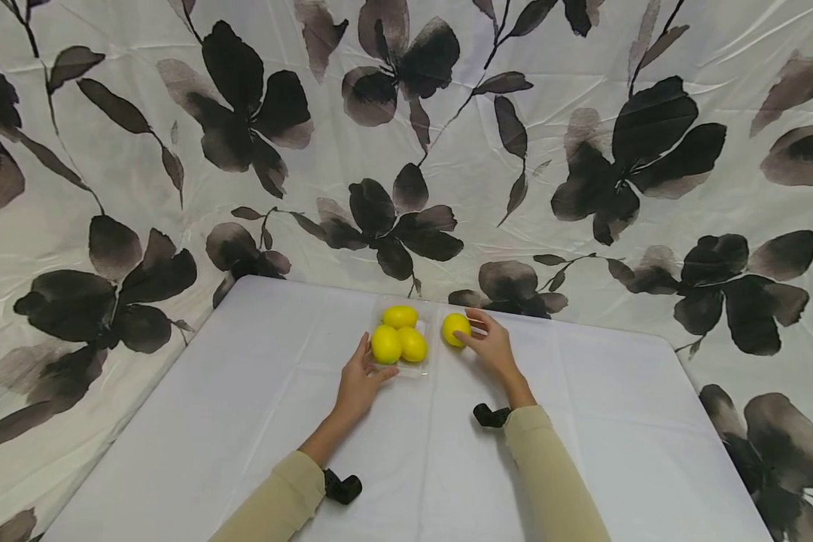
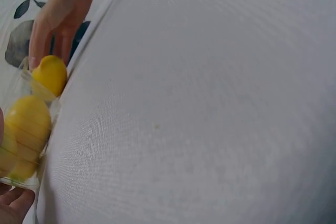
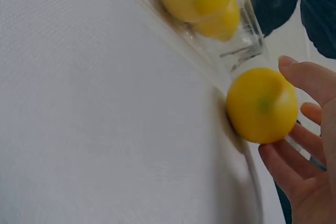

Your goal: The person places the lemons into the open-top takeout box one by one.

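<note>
A clear plastic container [image 1: 423, 367] stands near the far edge of the table with three yellow lemons [image 1: 387, 344] inside. My left hand [image 1: 356, 385] holds the container at its near left corner, thumb along the front and fingers on the left side. Just right of the container, a single lemon [image 1: 455, 330] is between the thumb and fingers of my right hand [image 1: 493, 348]. In the right wrist view this lemon [image 3: 262, 105] is beside the container wall [image 3: 202, 69], fingertips against its lower side and the thumb by its upper side.
A white cloth covers the table [image 1: 278, 391], with its far edge just behind the container. Beyond it hangs a floral curtain [image 1: 501, 173]. Each wrist wears a black device, one by the left sleeve [image 1: 281, 489] and one by the right sleeve [image 1: 549, 467].
</note>
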The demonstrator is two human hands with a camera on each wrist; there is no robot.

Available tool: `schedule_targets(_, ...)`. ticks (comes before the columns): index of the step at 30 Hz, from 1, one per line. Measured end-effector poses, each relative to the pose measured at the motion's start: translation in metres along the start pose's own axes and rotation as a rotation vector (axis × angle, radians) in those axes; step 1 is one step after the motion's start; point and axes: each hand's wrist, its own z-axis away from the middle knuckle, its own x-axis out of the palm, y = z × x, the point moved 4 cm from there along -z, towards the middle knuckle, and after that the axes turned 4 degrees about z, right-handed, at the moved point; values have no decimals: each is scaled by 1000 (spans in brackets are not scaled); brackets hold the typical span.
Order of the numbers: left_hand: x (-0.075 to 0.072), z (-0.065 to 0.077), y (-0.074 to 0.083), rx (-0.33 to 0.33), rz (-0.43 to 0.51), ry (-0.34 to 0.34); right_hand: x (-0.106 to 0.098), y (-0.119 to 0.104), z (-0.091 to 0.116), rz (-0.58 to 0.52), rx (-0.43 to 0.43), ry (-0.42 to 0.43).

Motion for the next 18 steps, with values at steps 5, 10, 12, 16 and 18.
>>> schedule_targets(5,1,-1,3,-3,7,10,6,2,-1,66,17,-19)
schedule_targets(10,2,-1,4,-7,20,6,8,2,-1,88,20,-10)
schedule_targets(12,2,-1,4,-12,25,5,8,1,-1,95,13,-11)
schedule_targets(16,3,-1,2,-21,33,5,9,0,0,90,20,-16)
schedule_targets(18,4,-1,2,-22,32,5,9,0,1,85,27,-16)
